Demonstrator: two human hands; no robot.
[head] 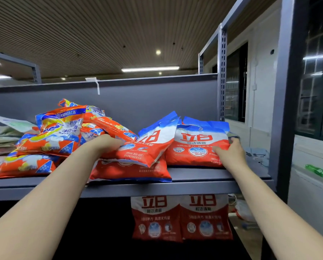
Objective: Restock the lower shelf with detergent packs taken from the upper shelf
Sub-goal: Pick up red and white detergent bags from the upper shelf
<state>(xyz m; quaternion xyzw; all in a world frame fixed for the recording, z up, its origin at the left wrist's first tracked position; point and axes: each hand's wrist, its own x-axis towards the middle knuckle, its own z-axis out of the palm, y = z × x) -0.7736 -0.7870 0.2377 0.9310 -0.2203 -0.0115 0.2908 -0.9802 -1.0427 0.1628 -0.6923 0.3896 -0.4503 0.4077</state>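
Observation:
Red, white and blue detergent packs lie on the grey upper shelf (194, 186). My right hand (230, 152) grips the right edge of the rightmost pack (196, 145), thumb on its front. My left hand (104, 142) reaches over the tilted middle pack (147, 145), with its fingers on that pack's left top corner; how they curl is hidden. Another red pack (130, 171) lies flat under the middle one. Two matching packs (155, 218) (205, 216) stand upright side by side on the lower shelf below.
A heap of orange and yellow detergent bags (59, 132) fills the left of the upper shelf. Grey perforated uprights (222, 76) and a thick post (286, 102) frame the right side. A green bottle (318, 171) lies on a ledge at far right.

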